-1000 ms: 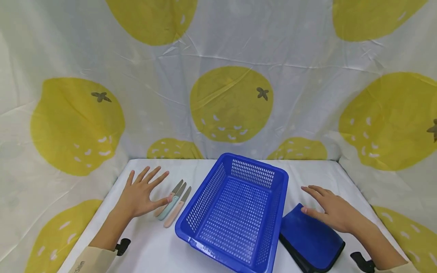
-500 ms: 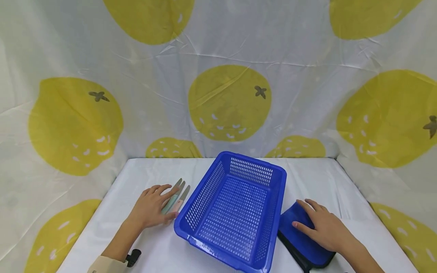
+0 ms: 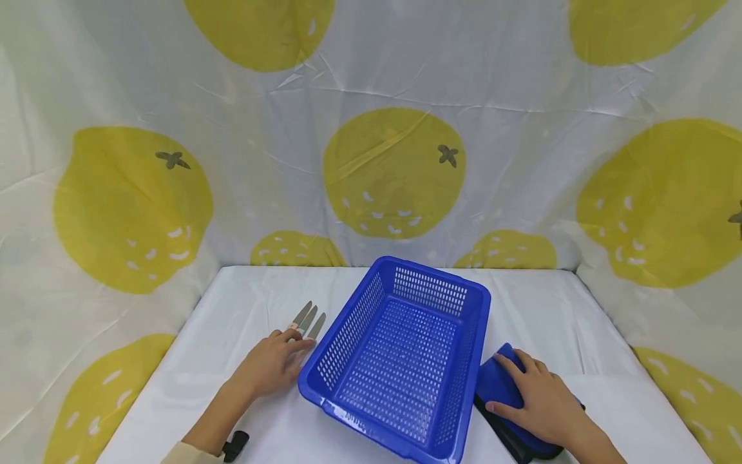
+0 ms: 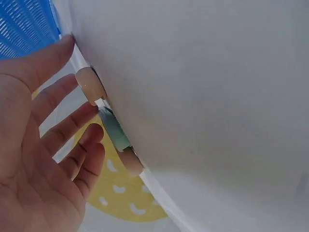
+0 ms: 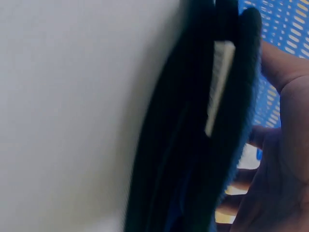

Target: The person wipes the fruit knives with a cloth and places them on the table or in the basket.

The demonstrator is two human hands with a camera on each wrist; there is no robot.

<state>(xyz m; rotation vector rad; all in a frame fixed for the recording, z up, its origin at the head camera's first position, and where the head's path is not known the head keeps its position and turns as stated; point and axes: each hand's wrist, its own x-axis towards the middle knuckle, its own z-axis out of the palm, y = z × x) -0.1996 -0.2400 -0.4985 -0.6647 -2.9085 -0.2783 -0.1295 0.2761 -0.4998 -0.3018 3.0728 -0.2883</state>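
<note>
My left hand (image 3: pixel 266 367) reaches over three small table knives, fingers loosely bent above their handles. The blades of the left knife (image 3: pixel 301 314), middle knife (image 3: pixel 308 318) and right knife (image 3: pixel 317 326) point away from me. In the left wrist view, a pink handle (image 4: pixel 90 86), a mint green handle (image 4: pixel 114 129) and another pinkish handle (image 4: pixel 129 163) lie beside the fingertips. My right hand (image 3: pixel 547 406) lies spread across a blue pouch (image 3: pixel 498 385) with black edging. The right wrist view shows the pouch's dark edge with a white label (image 5: pixel 220 82).
A blue plastic basket (image 3: pixel 484 312) with perforated walls stands between the hands, nothing inside it. White cloth covers the table (image 3: pixel 243 303). A curtain (image 3: pixel 261 154) printed with yellow lemons rises behind and at both sides.
My left hand has come down and right, from spread fingers beside the knives to bent fingers over their handles. My right hand has lowered from above the pouch onto it.
</note>
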